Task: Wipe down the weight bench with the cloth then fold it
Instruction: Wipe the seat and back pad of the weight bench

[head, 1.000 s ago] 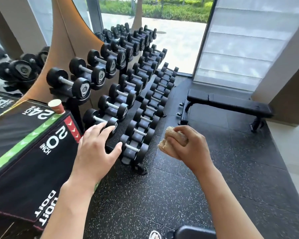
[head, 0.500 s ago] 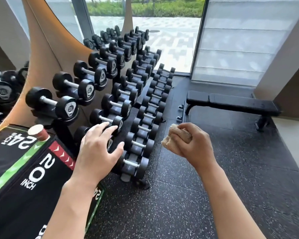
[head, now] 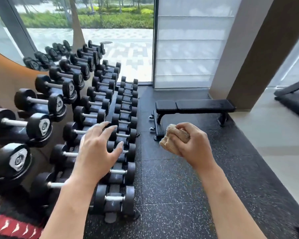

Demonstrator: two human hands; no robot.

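Observation:
A black flat weight bench (head: 195,106) stands on the dark rubber floor ahead, beside a grey pillar. A bunched beige cloth (head: 171,138) is gripped in my right hand (head: 191,144), which is held in the air well short of the bench. My left hand (head: 97,150) hovers with fingers spread and relaxed in front of the dumbbell rack, holding nothing.
A tiered rack of black dumbbells (head: 100,107) fills the left side up to the window. A black and red plyo box corner (head: 16,226) sits at the bottom left. A treadmill (head: 293,97) shows at the far right. Speckled rubber floor (head: 179,187) runs toward the bench.
The view has moved forward and right: the bench is closer and the plyo box has slid almost out of view. Both hands keep their pose, the right still gripping the cloth.

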